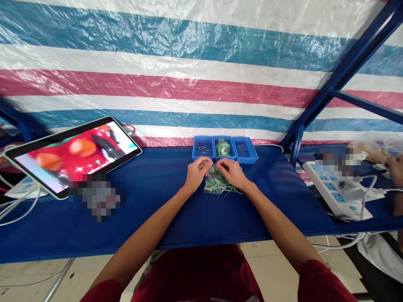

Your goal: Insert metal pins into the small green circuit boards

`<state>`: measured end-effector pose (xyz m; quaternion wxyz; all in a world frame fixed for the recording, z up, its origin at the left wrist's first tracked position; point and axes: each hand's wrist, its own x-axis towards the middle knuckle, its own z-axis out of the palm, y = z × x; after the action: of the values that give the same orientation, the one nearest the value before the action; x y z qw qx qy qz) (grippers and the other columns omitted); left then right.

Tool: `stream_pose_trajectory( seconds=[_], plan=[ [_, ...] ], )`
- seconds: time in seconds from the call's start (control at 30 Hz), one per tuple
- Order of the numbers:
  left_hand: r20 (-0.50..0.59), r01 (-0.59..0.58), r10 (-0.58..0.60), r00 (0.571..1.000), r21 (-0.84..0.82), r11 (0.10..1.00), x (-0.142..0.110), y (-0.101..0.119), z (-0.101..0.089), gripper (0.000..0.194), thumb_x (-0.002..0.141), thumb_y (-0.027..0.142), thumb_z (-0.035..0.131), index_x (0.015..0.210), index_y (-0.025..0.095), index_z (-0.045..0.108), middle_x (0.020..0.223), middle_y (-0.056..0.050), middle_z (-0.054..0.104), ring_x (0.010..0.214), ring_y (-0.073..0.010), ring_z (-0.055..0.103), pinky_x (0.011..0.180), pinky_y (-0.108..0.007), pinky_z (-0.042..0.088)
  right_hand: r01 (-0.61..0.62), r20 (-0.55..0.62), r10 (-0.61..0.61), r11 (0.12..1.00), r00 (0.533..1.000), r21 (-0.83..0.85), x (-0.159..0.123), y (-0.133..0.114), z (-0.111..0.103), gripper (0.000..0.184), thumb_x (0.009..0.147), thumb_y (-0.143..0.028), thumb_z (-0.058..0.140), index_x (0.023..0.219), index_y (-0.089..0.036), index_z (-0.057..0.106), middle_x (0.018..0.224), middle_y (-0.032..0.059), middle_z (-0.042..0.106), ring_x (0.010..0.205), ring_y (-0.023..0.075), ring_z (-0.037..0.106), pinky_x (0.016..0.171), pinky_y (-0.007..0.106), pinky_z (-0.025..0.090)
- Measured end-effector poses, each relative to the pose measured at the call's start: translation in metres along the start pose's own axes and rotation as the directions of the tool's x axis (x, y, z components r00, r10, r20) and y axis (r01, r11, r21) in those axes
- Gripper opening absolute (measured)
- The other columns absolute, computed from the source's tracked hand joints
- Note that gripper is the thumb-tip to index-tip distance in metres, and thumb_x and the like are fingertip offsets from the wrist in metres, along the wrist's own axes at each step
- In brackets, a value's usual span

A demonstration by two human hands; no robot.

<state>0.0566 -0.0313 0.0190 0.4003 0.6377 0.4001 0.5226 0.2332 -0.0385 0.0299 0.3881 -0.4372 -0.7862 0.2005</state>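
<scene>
My left hand (pixel 196 172) and my right hand (pixel 233 173) meet over a small heap of green circuit boards (pixel 214 184) on the blue table (pixel 157 201). Both hands have their fingers curled in a pinch at the top of the heap; what they pinch is too small to make out. Thin metal pins (pixel 233 192) lie loose beside the heap, under my right wrist. Just behind the hands stand three small blue bins: the left bin (pixel 202 148) holds metal pins, the middle bin (pixel 223 147) holds green boards, the right bin (pixel 244 149) holds a few small parts.
A tablet (pixel 72 153) with a bright red picture leans at the left, white cables beside it. A white power strip (pixel 338 189) with plugs lies at the right. Another person's hand (pixel 396 169) shows at the right edge. A blue frame post (pixel 296 142) and a striped tarp stand behind.
</scene>
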Motion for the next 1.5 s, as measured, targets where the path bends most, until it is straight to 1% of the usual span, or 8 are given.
stream_pose_trajectory(
  seconds=[0.2,0.3,0.5,0.6,0.77,1.0,1.27,1.5],
  plan=[
    [0.040,-0.081,0.076,0.996,0.134,0.988,0.0001,-0.0037,-0.0022,0.033,0.086,0.045,0.060,0.070,0.016,0.061,0.055,0.003,0.052,0.048,-0.0094,0.046,0.051,-0.022,0.038,-0.030,0.013,0.030,1.000,0.999,-0.009,0.0005,-0.0011,-0.0017,0.032,0.098,-0.036,0.037,0.075,-0.020,0.053,0.059,-0.0012,0.053,0.057,0.0142,0.048,0.060,0.026,0.036],
    [0.062,-0.057,0.051,0.997,0.098,0.994,-0.0010,-0.0033,-0.0018,0.041,0.089,0.047,0.055,0.062,0.016,0.055,0.050,0.004,0.047,0.045,-0.0088,0.044,0.050,-0.022,0.036,-0.030,0.013,0.030,0.999,0.999,0.017,-0.0001,0.0008,-0.0002,0.037,0.098,-0.040,0.036,0.073,-0.020,0.054,0.061,-0.0002,0.055,0.057,0.0145,0.050,0.061,0.027,0.038],
    [0.022,0.002,-0.002,1.000,0.012,1.000,-0.0009,-0.0001,-0.0007,0.047,0.087,0.051,0.056,0.056,0.016,0.051,0.048,0.004,0.045,0.042,-0.0073,0.041,0.045,-0.021,0.033,-0.018,-0.016,0.020,0.993,1.000,0.114,-0.0012,0.0016,0.0004,0.028,0.092,-0.046,0.050,0.089,-0.021,0.062,0.071,0.0028,0.063,0.062,0.0167,0.057,0.060,0.028,0.043],
    [0.025,-0.018,0.017,1.000,0.014,1.000,-0.0006,-0.0014,-0.0010,0.045,0.088,0.051,0.056,0.061,0.015,0.056,0.051,0.003,0.049,0.043,-0.0074,0.043,0.046,-0.021,0.035,-0.014,-0.022,0.016,0.995,1.000,0.098,-0.0011,-0.0007,-0.0007,0.030,0.094,-0.045,0.046,0.086,-0.021,0.060,0.067,0.0021,0.060,0.060,0.0159,0.054,0.059,0.028,0.042],
    [-0.030,-0.096,0.097,0.995,0.036,0.995,0.0002,-0.0033,-0.0010,0.029,0.081,0.045,0.067,0.088,0.016,0.071,0.067,-0.001,0.064,0.047,-0.0088,0.048,0.049,-0.022,0.040,-0.021,-0.027,0.023,0.997,0.999,0.073,-0.0003,-0.0034,-0.0022,0.037,0.098,-0.044,0.038,0.074,-0.020,0.054,0.060,-0.0006,0.054,0.057,0.0141,0.052,0.062,0.026,0.039],
    [-0.062,-0.103,0.104,0.993,0.018,0.995,0.0015,-0.0036,-0.0005,0.025,0.078,0.041,0.071,0.082,0.016,0.073,0.068,-0.002,0.066,0.047,-0.0092,0.050,0.049,-0.023,0.041,-0.033,-0.021,0.034,0.998,0.999,0.053,-0.0002,-0.0015,-0.0017,0.041,0.098,-0.046,0.037,0.071,-0.020,0.054,0.059,-0.0008,0.054,0.056,0.0134,0.050,0.060,0.026,0.037],
    [-0.092,-0.049,0.049,0.995,0.005,0.999,0.0017,-0.0021,-0.0010,0.026,0.079,0.042,0.069,0.081,0.016,0.069,0.058,0.002,0.058,0.045,-0.0090,0.048,0.047,-0.022,0.041,-0.042,-0.105,0.051,0.995,0.993,0.088,-0.0005,0.0003,-0.0009,0.029,0.092,-0.046,0.049,0.088,-0.021,0.063,0.067,0.0011,0.058,0.058,0.0148,0.050,0.058,0.027,0.039],
    [-0.084,-0.042,0.041,0.996,-0.006,0.999,0.0006,0.0004,-0.0002,0.027,0.078,0.042,0.069,0.081,0.015,0.070,0.062,0.000,0.063,0.046,-0.0091,0.049,0.047,-0.022,0.041,-0.020,-0.077,0.024,0.998,0.997,0.054,-0.0003,0.0007,0.0000,0.027,0.093,-0.041,0.048,0.084,-0.020,0.062,0.063,0.0004,0.056,0.056,0.0144,0.048,0.058,0.027,0.039]
  ],
)
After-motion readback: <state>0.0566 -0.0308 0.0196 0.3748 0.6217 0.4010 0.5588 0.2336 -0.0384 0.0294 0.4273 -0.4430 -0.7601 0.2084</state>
